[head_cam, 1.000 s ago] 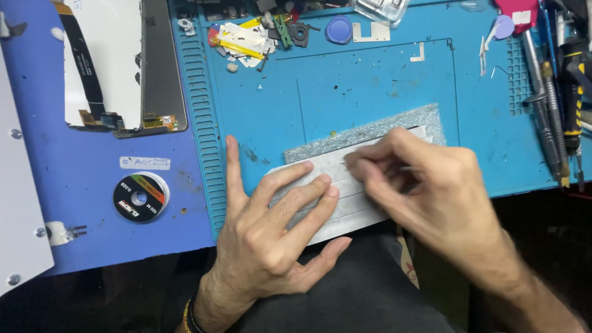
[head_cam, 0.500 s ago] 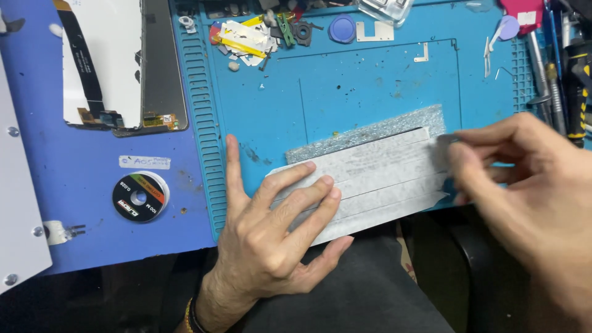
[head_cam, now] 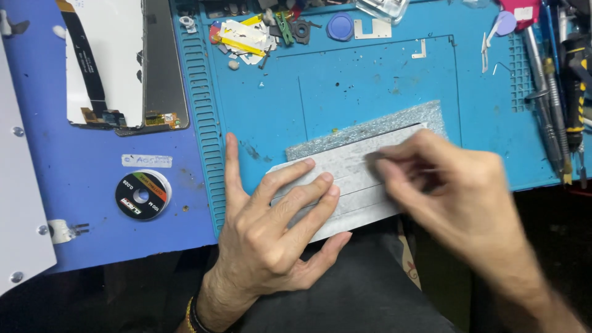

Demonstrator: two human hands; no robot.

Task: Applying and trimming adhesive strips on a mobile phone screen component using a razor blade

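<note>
Pinning the grey strip [head_cam: 351,179] at the blue mat's [head_cam: 370,92] near edge, the left hand [head_cam: 271,234] lay spread flat while the blurred right hand [head_cam: 456,197] pinched its far edge; overhang risked slippage.

the right hand [head_cam: 456,191] is motion-blurred, hiding the right end of the grey strip [head_cam: 351,169].

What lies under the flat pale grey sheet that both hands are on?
Under the pale grey sheet, a glittery silver strip shows along its far edge, on the blue work mat. The rest beneath is covered by the sheet and hands.
</note>
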